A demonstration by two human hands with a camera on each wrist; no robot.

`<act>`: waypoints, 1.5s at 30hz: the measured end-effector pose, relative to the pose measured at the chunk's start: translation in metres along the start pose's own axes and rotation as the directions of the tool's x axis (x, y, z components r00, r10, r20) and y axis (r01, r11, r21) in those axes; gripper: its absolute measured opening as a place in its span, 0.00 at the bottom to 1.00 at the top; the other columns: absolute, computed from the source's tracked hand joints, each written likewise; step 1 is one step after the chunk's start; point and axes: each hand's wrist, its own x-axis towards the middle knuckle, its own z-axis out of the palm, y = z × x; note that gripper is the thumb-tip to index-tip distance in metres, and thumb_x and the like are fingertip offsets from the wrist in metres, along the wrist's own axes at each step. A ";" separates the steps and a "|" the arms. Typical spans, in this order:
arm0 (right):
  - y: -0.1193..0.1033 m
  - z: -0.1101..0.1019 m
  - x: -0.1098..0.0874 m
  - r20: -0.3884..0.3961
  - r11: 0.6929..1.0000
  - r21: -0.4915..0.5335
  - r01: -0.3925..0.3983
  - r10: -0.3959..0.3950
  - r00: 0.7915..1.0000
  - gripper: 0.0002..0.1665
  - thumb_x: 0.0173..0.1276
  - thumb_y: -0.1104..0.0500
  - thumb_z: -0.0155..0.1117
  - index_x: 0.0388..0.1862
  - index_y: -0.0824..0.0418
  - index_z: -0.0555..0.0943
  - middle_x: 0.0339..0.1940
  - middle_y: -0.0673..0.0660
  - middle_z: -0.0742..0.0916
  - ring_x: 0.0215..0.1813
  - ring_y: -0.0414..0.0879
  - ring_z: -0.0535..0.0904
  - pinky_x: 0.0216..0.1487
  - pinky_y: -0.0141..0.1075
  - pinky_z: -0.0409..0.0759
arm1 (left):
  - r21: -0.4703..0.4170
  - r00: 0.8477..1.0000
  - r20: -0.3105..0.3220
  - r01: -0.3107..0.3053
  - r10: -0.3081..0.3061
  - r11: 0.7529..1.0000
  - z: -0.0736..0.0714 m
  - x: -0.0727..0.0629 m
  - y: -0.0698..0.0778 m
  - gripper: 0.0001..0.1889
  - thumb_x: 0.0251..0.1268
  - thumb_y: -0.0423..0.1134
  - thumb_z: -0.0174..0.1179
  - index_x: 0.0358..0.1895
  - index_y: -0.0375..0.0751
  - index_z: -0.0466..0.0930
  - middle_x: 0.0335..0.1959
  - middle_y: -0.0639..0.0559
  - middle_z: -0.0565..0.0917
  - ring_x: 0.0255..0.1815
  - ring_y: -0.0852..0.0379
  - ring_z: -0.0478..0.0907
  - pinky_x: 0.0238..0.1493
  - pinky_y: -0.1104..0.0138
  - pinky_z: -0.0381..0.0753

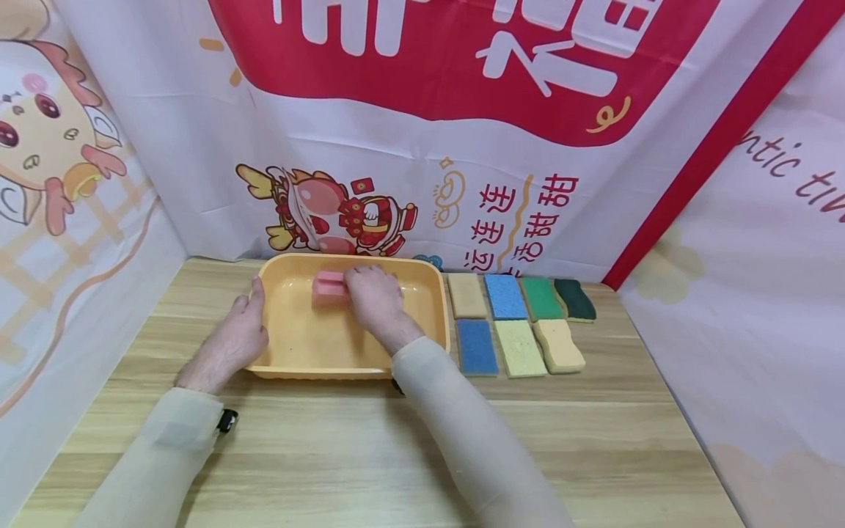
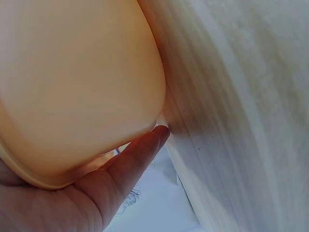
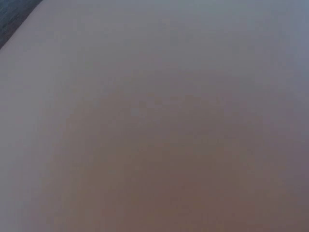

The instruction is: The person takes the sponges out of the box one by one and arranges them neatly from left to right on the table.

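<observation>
A yellow-orange plastic tub (image 1: 306, 345) stands on the table near the back wall. My left hand (image 1: 238, 334) grips its left side at the rim; in the left wrist view the fingers lie along the outside of the tub wall (image 2: 82, 82). Inside the tub is a pink sponge (image 1: 328, 290) with a groove along its top. My right hand (image 1: 376, 299) reaches in from the front and holds this sponge by its right end, the fingertips hidden behind the hand. The right wrist view is only a close blur.
Right of the tub, sponges lie in two rows: beige (image 1: 466, 295), light blue (image 1: 505, 297), green (image 1: 543, 298) and dark green (image 1: 574, 300) behind; dark blue (image 1: 477, 347), pale yellow (image 1: 520, 348) and a wavy cream one (image 1: 559, 345) in front. Printed cloth hangs around the wooden table (image 1: 317, 455).
</observation>
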 end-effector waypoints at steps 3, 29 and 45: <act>0.000 0.000 0.002 -0.001 1.000 -0.015 -0.014 0.014 1.000 0.17 0.94 0.55 0.65 0.73 0.45 0.90 0.71 0.46 0.93 0.72 0.47 0.87 0.79 0.48 0.90 | 0.009 1.000 -0.003 -0.006 0.006 1.000 0.000 0.000 0.000 0.51 0.84 0.24 0.44 0.93 0.32 0.14 0.89 0.06 0.48 0.87 0.10 0.63 0.89 0.21 0.65; 0.023 -0.009 -0.014 -0.013 0.963 0.258 -0.077 0.083 0.996 0.13 0.86 0.53 0.75 0.63 0.54 0.90 0.54 0.52 0.90 0.50 0.45 0.85 0.57 0.39 0.96 | 0.005 1.000 0.000 -0.010 0.010 1.000 0.001 0.002 -0.001 0.52 0.84 0.24 0.44 0.93 0.33 0.14 0.89 0.06 0.46 0.87 0.09 0.61 0.89 0.20 0.64; 0.063 -0.023 -0.036 -0.117 0.941 0.334 -0.049 0.093 0.989 0.07 0.89 0.56 0.71 0.55 0.57 0.92 0.48 0.54 0.93 0.45 0.46 0.87 0.47 0.36 0.92 | 0.027 1.000 -0.016 -0.026 0.027 0.999 0.001 0.001 -0.002 0.51 0.82 0.23 0.44 0.93 0.28 0.17 0.88 0.06 0.48 0.86 0.11 0.63 0.90 0.21 0.64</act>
